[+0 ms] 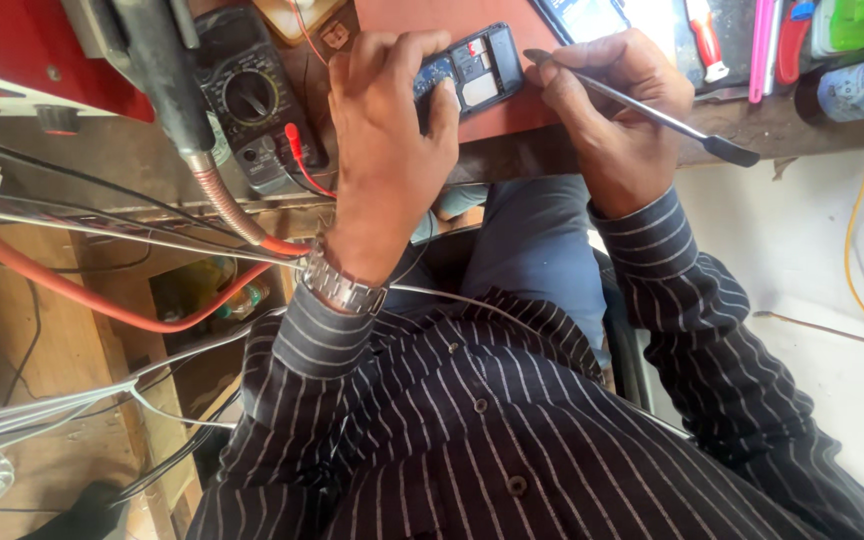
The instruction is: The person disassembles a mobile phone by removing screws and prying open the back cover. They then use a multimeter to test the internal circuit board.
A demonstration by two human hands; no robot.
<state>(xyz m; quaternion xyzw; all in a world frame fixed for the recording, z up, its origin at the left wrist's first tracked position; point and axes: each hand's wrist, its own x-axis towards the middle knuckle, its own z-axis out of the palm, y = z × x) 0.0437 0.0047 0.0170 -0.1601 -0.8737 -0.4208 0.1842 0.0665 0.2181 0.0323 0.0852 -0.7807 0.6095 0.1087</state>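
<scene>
The left hand [387,140] is gripping an opened phone [470,68] by its lower end, thumb across its face, steadying it over the red mat [492,115] with its insides showing. The right hand [617,105] is pinching a thin metal tool [642,108] like a pen, tip angled at the phone's edge. Farther left, a multimeter [252,95] is lying within reach, a red probe [297,150] resting on it.

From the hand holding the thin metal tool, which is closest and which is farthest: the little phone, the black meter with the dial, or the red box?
Measured from the right hand, which holds the metal tool:
1. Small open phone, right beside it, held by the left hand.
2. Black multimeter, beyond the left hand.
3. Red box, in the far corner of the bench.
</scene>
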